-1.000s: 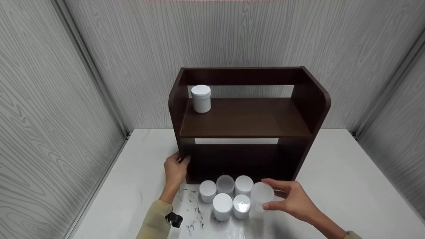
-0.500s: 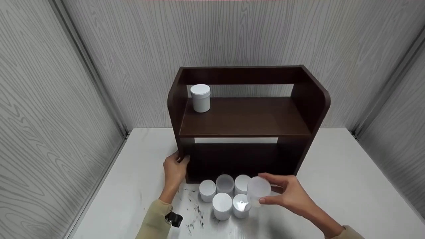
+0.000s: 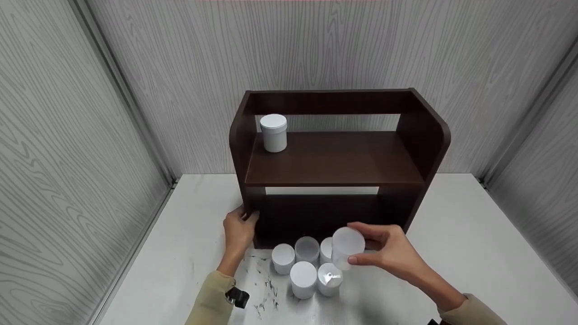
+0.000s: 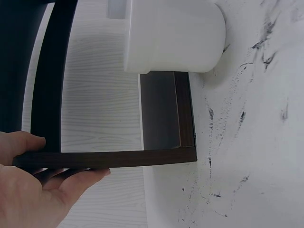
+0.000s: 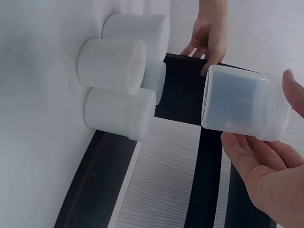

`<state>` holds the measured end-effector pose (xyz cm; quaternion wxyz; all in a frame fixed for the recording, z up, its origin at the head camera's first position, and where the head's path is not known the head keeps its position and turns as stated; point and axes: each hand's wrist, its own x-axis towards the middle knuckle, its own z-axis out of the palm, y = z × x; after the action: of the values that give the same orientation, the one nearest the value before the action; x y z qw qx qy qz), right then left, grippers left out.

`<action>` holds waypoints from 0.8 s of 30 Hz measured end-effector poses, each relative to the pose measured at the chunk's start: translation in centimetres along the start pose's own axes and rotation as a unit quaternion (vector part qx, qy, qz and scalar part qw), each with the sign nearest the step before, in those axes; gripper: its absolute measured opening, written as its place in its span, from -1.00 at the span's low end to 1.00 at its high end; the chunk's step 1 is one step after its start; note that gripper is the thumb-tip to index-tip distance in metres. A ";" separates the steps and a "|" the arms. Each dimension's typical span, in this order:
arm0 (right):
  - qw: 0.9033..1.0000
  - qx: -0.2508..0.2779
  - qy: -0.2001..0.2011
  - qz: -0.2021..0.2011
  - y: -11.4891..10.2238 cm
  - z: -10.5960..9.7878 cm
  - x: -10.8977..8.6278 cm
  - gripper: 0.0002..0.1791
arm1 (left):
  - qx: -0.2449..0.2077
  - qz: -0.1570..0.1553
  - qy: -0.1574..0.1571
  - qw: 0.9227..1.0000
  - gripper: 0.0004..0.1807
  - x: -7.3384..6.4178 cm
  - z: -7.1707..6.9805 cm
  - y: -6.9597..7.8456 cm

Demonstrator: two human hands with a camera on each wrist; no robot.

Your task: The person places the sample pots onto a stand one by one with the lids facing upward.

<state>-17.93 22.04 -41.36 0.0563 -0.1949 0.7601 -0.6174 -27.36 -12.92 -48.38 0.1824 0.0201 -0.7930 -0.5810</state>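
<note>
My left hand (image 3: 239,232) grips the left side panel of a dark brown two-tier shelf (image 3: 334,160), thumb on the inner side and fingers outside. My right hand (image 3: 393,253) holds a translucent plastic jar (image 3: 347,246) between thumb and fingers. In the right wrist view that jar (image 5: 235,99) hangs clear of the tabletop and looks roughly upright. Below and left of it stand several jars: white ones (image 3: 303,279) and a greyish see-through one (image 3: 307,249). The held jar partly hides a white jar (image 3: 326,250) behind it.
One white lidded jar (image 3: 274,134) stands at the left end of the upper tier. The jar group is close to the shelf's front base on a white table (image 3: 198,198) with dark scuff marks. Grey wood-patterned walls (image 3: 334,45) enclose the back and sides.
My right hand has lifted the translucent jar and carried it slightly left and toward the shelf. My left hand keeps its hold on the side panel; the standing jars have not moved.
</note>
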 end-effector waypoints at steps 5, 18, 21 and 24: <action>1.000 0.016 -0.004 0.004 -1.1 0.2 0.4 -0.19 | -0.003 0.000 -0.002 1.000 -0.59 0.0 0.0 0.0; 1.000 0.016 -0.001 -0.017 -3.4 0.3 1.8 -0.22 | 0.000 0.004 0.002 1.000 -0.58 0.0 -0.1 0.1; 1.000 0.020 0.000 -0.014 -3.8 0.3 2.0 -0.21 | -0.001 0.006 0.001 1.000 -0.57 0.0 0.0 0.0; 1.000 0.023 0.001 -0.010 -4.2 0.3 2.4 -0.19 | -0.002 0.007 0.002 1.000 -0.57 0.1 0.0 0.1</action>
<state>-19.05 20.24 -37.07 0.0538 -0.2011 0.7439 -0.6351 -27.40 -12.94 -48.31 0.1884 0.0152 -0.7918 -0.5808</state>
